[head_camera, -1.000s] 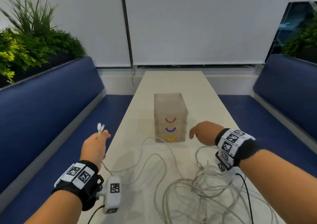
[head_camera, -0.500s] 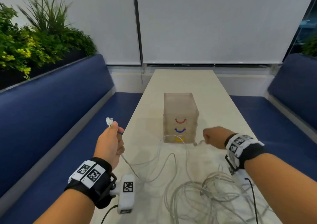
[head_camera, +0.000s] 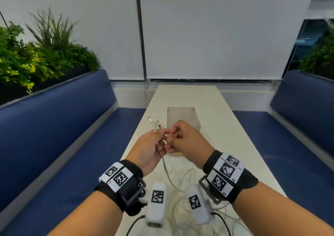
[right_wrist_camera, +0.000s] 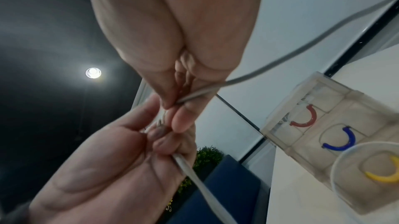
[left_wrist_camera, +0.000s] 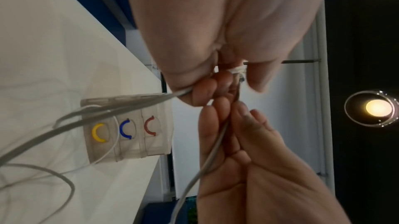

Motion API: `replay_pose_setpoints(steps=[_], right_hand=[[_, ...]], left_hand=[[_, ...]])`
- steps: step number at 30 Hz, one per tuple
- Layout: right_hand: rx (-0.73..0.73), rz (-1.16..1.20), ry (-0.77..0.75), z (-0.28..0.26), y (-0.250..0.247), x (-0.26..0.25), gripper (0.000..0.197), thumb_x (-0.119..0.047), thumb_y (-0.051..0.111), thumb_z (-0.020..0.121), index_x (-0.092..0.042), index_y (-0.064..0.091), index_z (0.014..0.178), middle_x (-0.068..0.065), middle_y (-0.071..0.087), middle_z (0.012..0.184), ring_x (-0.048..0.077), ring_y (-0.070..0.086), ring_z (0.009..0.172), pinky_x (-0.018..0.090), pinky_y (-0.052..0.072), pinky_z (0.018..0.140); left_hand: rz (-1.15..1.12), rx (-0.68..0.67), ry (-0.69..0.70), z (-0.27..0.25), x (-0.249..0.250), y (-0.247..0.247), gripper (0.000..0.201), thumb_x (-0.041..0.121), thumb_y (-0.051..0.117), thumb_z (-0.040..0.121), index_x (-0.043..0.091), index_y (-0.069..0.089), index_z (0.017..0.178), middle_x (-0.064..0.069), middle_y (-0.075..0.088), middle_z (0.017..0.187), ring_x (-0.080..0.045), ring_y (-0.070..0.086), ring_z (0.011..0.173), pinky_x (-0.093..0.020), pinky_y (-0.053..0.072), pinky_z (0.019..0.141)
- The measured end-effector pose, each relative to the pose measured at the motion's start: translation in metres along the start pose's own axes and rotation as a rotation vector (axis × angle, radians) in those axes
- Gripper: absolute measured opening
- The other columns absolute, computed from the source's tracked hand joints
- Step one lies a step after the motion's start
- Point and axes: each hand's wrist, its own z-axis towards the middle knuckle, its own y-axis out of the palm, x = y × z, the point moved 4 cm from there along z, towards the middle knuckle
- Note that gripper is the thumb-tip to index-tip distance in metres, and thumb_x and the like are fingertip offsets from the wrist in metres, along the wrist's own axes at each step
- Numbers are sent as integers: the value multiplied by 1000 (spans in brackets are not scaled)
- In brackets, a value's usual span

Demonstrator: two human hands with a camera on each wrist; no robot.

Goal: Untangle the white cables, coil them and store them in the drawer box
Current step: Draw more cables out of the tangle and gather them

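Both hands are raised together above the table, in front of the translucent drawer box (head_camera: pixel 182 115). My left hand (head_camera: pixel 161 136) pinches white cable ends (head_camera: pixel 153 124) that stick up past its fingers. My right hand (head_camera: pixel 170 142) meets it fingertip to fingertip and pinches a white cable there. In the left wrist view the cable (left_wrist_camera: pixel 64 123) runs from the left hand (left_wrist_camera: pixel 207 89) down across the drawer box (left_wrist_camera: pixel 127 130). In the right wrist view the right hand (right_wrist_camera: pixel 172 108) grips one strand, and the left hand (right_wrist_camera: pixel 155 135) holds a thick cable (right_wrist_camera: pixel 194 180). The rest of the cables (head_camera: pixel 180 197) lie tangled on the table beneath my wrists.
The drawer box (right_wrist_camera: pixel 323 133) has red, blue and yellow handles, and its drawers look closed. The long white table (head_camera: pixel 226 136) runs away between two blue benches (head_camera: pixel 63 136). Green plants (head_camera: pixel 36 58) stand behind the left bench.
Both hands have lifted and come together in front of the drawer box. The right hand brought a cable end over to the left hand, which still holds its cable ends.
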Motion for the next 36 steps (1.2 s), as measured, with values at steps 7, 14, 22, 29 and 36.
replay_pose_setpoints(steps=[7, 14, 22, 29, 36], right_hand=[[-3, -294, 20, -5, 0, 12, 30, -25, 66, 81, -22, 46, 103, -1, 62, 89, 13, 60, 83, 33, 51, 80], [-268, -389, 66, -9, 3, 10, 25, -30, 45, 94, -25, 45, 119, 2, 53, 74, 15, 52, 59, 31, 49, 62], [-294, -968, 48, -4, -31, 32, 26, -33, 40, 96, -19, 46, 75, -8, 44, 67, 19, 45, 72, 18, 31, 54], [-269, -1185, 118, -4, -56, 36, 24, -31, 35, 97, -15, 51, 91, 9, 56, 86, 22, 46, 80, 31, 34, 67], [-159, -1111, 180, -15, -73, 25, 26, -29, 37, 97, -9, 54, 93, 13, 58, 95, 21, 45, 82, 26, 30, 69]], left_hand=[[-197, 33, -13, -13, 2, 12, 33, 25, 36, 100, 11, 48, 72, -2, 48, 63, -13, 48, 55, -27, 43, 62], [-441, 86, 110, -10, 32, 6, 34, 34, 34, 101, 16, 45, 74, 5, 31, 46, -12, 38, 43, -29, 43, 54], [-445, 361, 235, -14, 70, -67, 32, 31, 35, 100, 19, 44, 72, 8, 25, 48, -8, 20, 37, -20, 20, 36], [-375, 580, 247, -21, 75, -114, 32, 34, 40, 97, 20, 41, 69, 7, 22, 53, -10, 17, 41, -22, 16, 37], [76, 666, 281, -28, 84, -143, 15, 20, 56, 89, 21, 48, 77, 6, 26, 52, -6, 20, 34, -18, 17, 35]])
